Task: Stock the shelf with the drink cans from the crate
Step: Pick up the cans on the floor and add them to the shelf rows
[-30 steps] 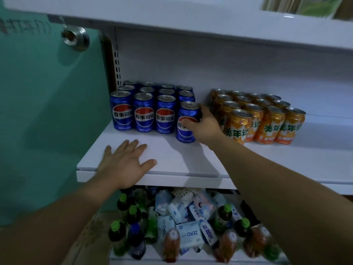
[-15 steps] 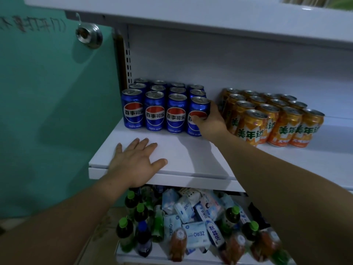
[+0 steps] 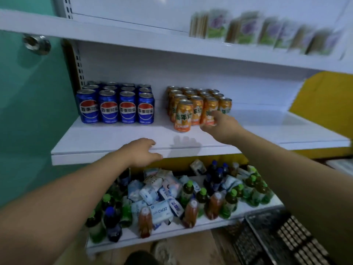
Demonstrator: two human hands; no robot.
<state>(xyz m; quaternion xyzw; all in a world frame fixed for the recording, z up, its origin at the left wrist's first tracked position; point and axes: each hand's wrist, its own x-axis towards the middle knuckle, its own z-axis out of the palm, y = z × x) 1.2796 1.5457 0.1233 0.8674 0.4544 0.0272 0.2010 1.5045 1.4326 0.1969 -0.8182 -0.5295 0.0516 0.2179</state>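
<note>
— On the middle shelf [image 3: 107,138], at the front row of the orange cans [image 3: 193,92], where is the person's right hand [image 3: 223,125]?

— It is at the third orange can [image 3: 209,109] of that row, counted from the left. This can stands upright, its long axis vertical, close between its neighbours. The hand comes to it from the front and from the right.

— And the fingers?

— The thumb [image 3: 204,128] lies across the foot of the can and the other fingers go round its right side. So the hand appears to grasp the can low, though blur hides the fingertips.

— Which hand is nearer to the cans?

— The right one, clearly. The left hand [image 3: 141,152] rests on the front edge of the shelf, well apart from both groups, with fingers relaxed. It holds no can.

— On what does the next move turn?

— Probably on the line of the row. The leftmost orange can [image 3: 182,115] stands a little forward of the others, while the blue cans [image 3: 116,106] make an even front. The crate [image 3: 277,238] lies low at the right. No can shows in its visible part, so the stocking looks nearly finished.
</note>
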